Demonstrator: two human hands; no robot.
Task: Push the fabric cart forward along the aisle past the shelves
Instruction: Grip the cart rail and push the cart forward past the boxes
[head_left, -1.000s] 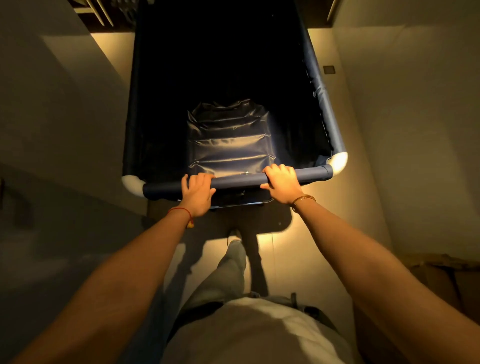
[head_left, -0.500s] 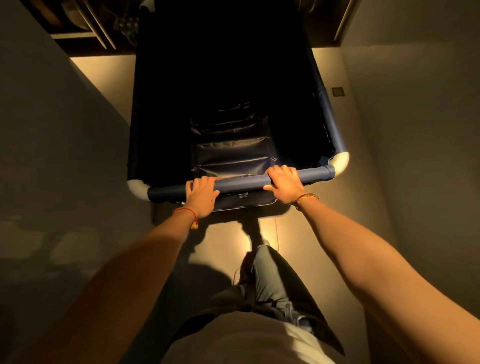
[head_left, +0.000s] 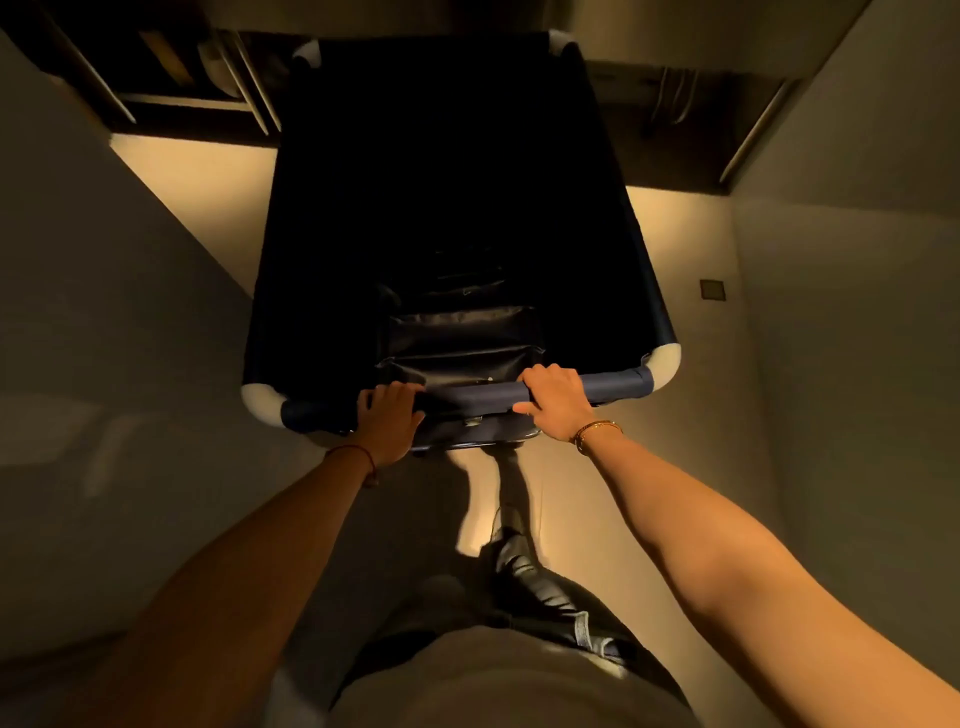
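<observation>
left hand (head_left: 389, 415) | right hand (head_left: 556, 402) | both hands gripping cart handle (head_left: 467, 397)

The fabric cart (head_left: 452, 218) is dark navy with white rounded corner pieces (head_left: 665, 361) — its inside nearly black in shadow — while the floor (head_left: 670, 249) glows warm tan, a red cord (head_left: 358, 451) circles one wrist, a gold bracelet (head_left: 597, 430) the other.

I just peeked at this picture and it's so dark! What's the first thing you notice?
The big dark fabric cart fills the middle, its inside almost black. Right at its near edge, the left hand and right hand both grip the padded handle bar. Glowing yellow floor shows on either side, with shelves ahead at the top left.
</observation>
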